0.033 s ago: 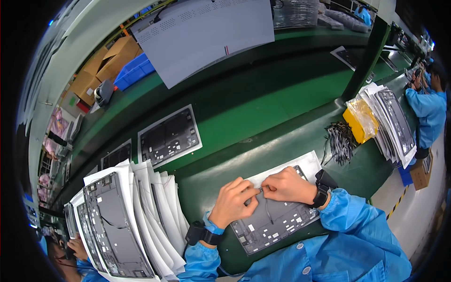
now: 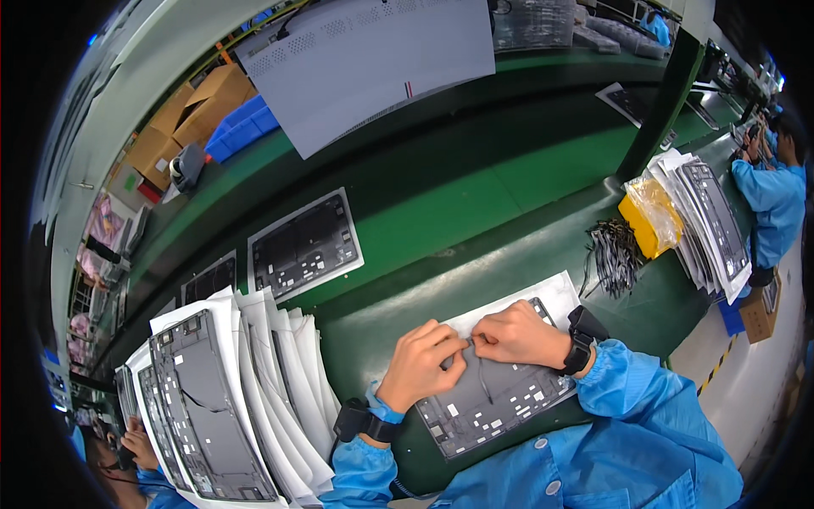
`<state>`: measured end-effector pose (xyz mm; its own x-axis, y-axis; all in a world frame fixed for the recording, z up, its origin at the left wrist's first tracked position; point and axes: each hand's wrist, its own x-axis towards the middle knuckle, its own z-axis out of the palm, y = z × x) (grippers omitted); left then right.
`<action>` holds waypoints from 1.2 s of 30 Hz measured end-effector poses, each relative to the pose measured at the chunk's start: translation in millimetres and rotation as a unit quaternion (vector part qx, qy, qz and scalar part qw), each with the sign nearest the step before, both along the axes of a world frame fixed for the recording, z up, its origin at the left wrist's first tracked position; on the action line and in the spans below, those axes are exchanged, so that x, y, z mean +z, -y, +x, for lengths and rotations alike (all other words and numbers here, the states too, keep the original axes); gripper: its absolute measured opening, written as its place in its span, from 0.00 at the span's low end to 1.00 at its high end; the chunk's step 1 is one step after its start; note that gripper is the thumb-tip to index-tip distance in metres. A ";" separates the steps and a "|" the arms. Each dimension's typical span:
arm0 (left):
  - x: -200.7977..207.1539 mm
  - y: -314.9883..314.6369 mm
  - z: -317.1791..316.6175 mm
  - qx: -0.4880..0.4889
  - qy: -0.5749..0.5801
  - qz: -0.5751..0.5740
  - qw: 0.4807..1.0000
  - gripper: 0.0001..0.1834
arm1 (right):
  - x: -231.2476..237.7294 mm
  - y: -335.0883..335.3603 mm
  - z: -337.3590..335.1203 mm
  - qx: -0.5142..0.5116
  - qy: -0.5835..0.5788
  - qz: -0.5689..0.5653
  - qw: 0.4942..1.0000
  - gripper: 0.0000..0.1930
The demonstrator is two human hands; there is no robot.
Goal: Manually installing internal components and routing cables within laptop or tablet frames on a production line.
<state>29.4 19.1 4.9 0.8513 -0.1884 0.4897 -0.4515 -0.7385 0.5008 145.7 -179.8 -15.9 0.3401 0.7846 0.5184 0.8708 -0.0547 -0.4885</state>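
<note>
A dark grey tablet-like housing panel (image 2: 496, 411) with small white patches lies tilted on a white sheet (image 2: 555, 293) in front of me. My left hand (image 2: 426, 363) is closed over its left part, thumb and forefinger pinched; what sits between them is too small to make out. Against those fingertips, my right hand (image 2: 521, 333) is also closed in a pinch. A thin black cable (image 2: 485, 383) rises from the panel to the right hand's fingertips, where its upper end is hidden. Both wrists wear black bands.
At the left leans a stack of similar panels (image 2: 208, 407) between white sheets. To the right are a heap of dark cables (image 2: 615, 259), a yellow bin (image 2: 649, 222) and another panel stack (image 2: 712, 216). More panels (image 2: 305, 242) lie beyond. Co-workers sit at both sides.
</note>
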 end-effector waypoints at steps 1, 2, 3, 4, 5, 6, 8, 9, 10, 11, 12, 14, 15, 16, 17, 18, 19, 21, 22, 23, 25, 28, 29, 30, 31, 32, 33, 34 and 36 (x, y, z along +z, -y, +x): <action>-1.6 1.8 -0.6 0.013 -0.010 -0.032 0.999 0.07 | -0.4 0.1 -0.8 0.000 -0.001 0.000 1.000 0.04; -1.0 4.1 -2.0 0.013 -0.011 -0.032 0.999 0.07 | -0.6 0.5 -1.5 0.002 0.003 0.000 1.000 0.04; 1.1 6.2 -2.1 0.030 -0.020 -0.027 0.999 0.06 | -0.2 0.3 -0.5 0.003 0.009 0.001 1.000 0.04; 2.3 8.4 -2.1 0.048 -0.028 -0.022 0.998 0.05 | -0.1 0.9 -0.4 0.003 0.010 0.002 1.000 0.04; 1.5 11.0 -2.0 0.048 -0.027 -0.021 0.998 0.05 | -0.5 2.0 -1.3 0.002 -0.002 0.001 1.000 0.05; 0.7 12.6 -2.1 0.054 -0.029 -0.013 0.998 0.06 | -0.5 1.9 -1.8 0.001 -0.014 0.001 1.000 0.07; 0.9 16.8 -2.7 0.060 -0.029 -0.003 0.998 0.06 | -2.4 1.9 -0.3 0.004 -0.015 0.009 1.000 0.07; 0.2 20.1 -4.1 0.074 -0.029 0.013 0.997 0.07 | -3.9 2.4 -0.3 0.006 -0.018 0.012 1.000 0.07; 0.1 22.1 -4.5 0.088 -0.028 0.029 0.995 0.07 | -4.4 2.3 0.4 0.005 -0.019 0.013 1.000 0.07; 0.6 22.8 -3.3 0.087 -0.029 0.030 0.995 0.07 | -4.4 1.8 2.0 0.008 -0.018 0.015 1.000 0.07; 0.9 24.9 -2.7 0.089 -0.024 0.045 0.995 0.07 | -4.6 2.8 2.2 0.011 -0.019 0.016 1.000 0.07; 0.0 27.6 -3.5 0.091 -0.021 0.059 0.994 0.07 | -0.8 2.3 -0.2 0.011 -0.019 0.016 1.000 0.07; -0.4 27.3 -3.4 0.094 -0.023 0.049 0.994 0.07 | 1.1 1.8 -0.2 0.013 -0.016 0.017 1.000 0.08; -0.8 26.6 -3.4 0.097 -0.025 0.040 0.994 0.07 | 0.9 2.0 -0.2 0.013 -0.016 0.016 1.000 0.08; -2.3 24.8 -2.9 0.097 -0.026 0.039 0.994 0.07 | 0.2 2.4 -0.2 0.012 -0.009 0.011 1.000 0.06; -4.2 21.4 -1.1 0.085 -0.030 0.003 0.996 0.07 | -0.5 2.9 -0.1 0.008 -0.002 0.006 1.000 0.05; -4.8 19.1 0.5 0.074 -0.034 -0.032 0.996 0.07 | -0.4 2.6 0.4 0.006 -0.002 0.006 1.000 0.05; -1.8 16.8 2.0 0.069 -0.045 -0.034 0.996 0.07 | 0.2 2.3 0.9 0.012 0.011 -0.005 1.000 0.04; 0.5 18.1 1.9 0.067 -0.057 -0.035 0.996 0.07 | -1.0 2.7 1.0 0.009 0.010 -0.004 1.000 0.04; 2.6 21.7 1.6 0.071 -0.050 -0.020 0.996 0.08 | -2.7 3.3 1.6 0.016 0.010 0.011 1.000 0.04; 3.4 23.3 0.5 0.078 -0.050 -0.006 0.996 0.07 | 1.6 5.9 3.4 0.034 -0.007 0.028 0.999 0.05; 5.4 16.3 -7.6 0.096 -0.051 -0.022 0.994 0.05 | 20.6 19.8 -7.3 0.011 -0.077 0.068 0.995 0.06; 7.7 12.1 -9.8 0.100 -0.049 -0.052 0.992 0.04 | 24.3 25.6 -10.3 -0.013 -0.086 0.084 0.993 0.05; 15.4 7.9 -11.9 0.110 -0.077 -0.058 0.989 0.04 | 26.4 32.9 -11.6 -0.013 -0.090 0.083 0.992 0.05; 17.4 3.0 -14.1 0.121 -0.084 -0.056 0.988 0.04 | 27.8 39.3 -14.2 -0.049 -0.097 0.076 0.991 0.05; 17.8 -0.6 -14.7 0.131 -0.091 -0.054 0.986 0.04 | 26.3 42.8 -14.8 -0.086 -0.105 0.069 0.988 0.05; 18.6 -1.1 -12.9 0.133 -0.093 -0.055 0.985 0.04 | 22.0 43.2 -10.9 -0.090 -0.074 0.072 0.991 0.05; 18.9 1.0 -11.2 0.131 -0.101 -0.058 0.985 0.04 | 19.0 40.7 -9.2 -0.092 -0.080 0.067 0.990 0.05; 16.6 7.4 -6.3 0.108 -0.097 -0.053 0.988 0.05 | 16.9 29.6 -6.4 -0.057 -0.067 0.070 0.994 0.05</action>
